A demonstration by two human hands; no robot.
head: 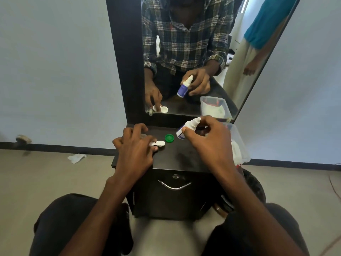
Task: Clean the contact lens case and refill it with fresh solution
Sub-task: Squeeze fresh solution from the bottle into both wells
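Note:
A white contact lens case [159, 143] lies on the black cabinet top [184, 156], with the fingers of my left hand [135, 146] pressing on its left half. One well shows uncovered to the right of my fingertips. A green cap [170, 138] lies just to the right of the case. My right hand [206, 138] holds a small white solution bottle [187, 128] with a purple label, tilted with its nozzle pointing up and to the right, above the cabinet top. A clear round cap [143, 135] is partly hidden behind my left hand.
A clear plastic box [239, 145] with white contents stands at the cabinet's right edge. A tall mirror [184, 52] rises behind the top and reflects the scene and another person standing by. A crumpled tissue [76, 157] lies on the floor to the left.

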